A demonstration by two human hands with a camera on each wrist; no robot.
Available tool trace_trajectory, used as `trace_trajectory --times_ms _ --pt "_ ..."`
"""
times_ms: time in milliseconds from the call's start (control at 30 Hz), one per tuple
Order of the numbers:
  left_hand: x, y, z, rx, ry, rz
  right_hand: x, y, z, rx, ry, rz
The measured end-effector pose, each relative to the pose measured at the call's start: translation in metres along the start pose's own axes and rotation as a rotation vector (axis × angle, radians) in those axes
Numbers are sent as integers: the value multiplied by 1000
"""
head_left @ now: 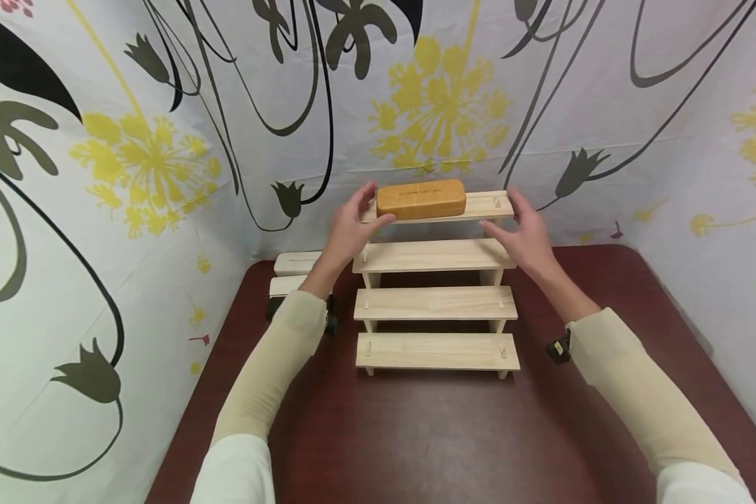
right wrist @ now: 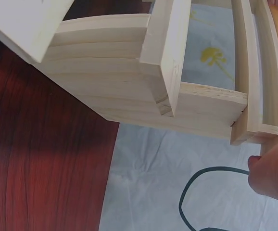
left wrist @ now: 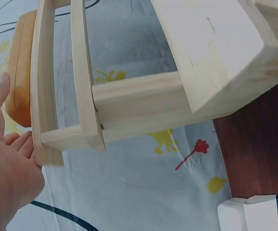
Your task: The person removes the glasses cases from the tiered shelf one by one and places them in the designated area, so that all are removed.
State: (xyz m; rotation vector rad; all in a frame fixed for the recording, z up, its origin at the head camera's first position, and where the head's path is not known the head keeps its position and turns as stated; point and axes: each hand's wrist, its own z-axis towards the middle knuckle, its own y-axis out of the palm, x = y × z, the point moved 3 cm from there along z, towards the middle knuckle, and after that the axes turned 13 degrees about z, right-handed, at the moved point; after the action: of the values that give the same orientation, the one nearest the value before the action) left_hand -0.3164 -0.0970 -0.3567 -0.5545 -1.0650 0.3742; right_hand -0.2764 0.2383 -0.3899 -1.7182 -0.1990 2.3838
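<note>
A pale wooden stepped rack [head_left: 435, 304] with several shelves stands on the table. On its top shelf [head_left: 488, 204] lies an orange-brown oblong case [head_left: 421, 199] with small lettering, left of the shelf's middle. My left hand [head_left: 348, 227] grips the left end of that shelf, its thumb by the case's lower left corner; in the left wrist view, fingers [left wrist: 23, 143] bend at the shelf end. At the opposite end my right hand [head_left: 529, 234] holds the shelf, thumb in front and fingers round the edge. A gap separates this hand from the case.
Left of the rack, partly behind my left forearm, lie white oblong cases [head_left: 297, 263] and a dark object [head_left: 274, 306]. The dark red table [head_left: 441, 434] extends in front. Patterned cloth [head_left: 441, 105] hangs close behind the rack and along both sides.
</note>
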Motion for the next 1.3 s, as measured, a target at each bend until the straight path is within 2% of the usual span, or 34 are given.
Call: trace_trajectory --times_ms 233,433,967,1167,1300 --pt "4 7 2 -4 -9 71 5 0 6 3 73 11" --pt "5 11 1 -2 -12 108 6 -1 9 18 83 58" --pt "5 12 2 11 -6 139 6 0 8 45 97 72" --pt "2 12 1 24 21 145 7 -1 8 47 95 58" --pt "2 10 -1 40 44 100 6 -1 7 48 98 52"
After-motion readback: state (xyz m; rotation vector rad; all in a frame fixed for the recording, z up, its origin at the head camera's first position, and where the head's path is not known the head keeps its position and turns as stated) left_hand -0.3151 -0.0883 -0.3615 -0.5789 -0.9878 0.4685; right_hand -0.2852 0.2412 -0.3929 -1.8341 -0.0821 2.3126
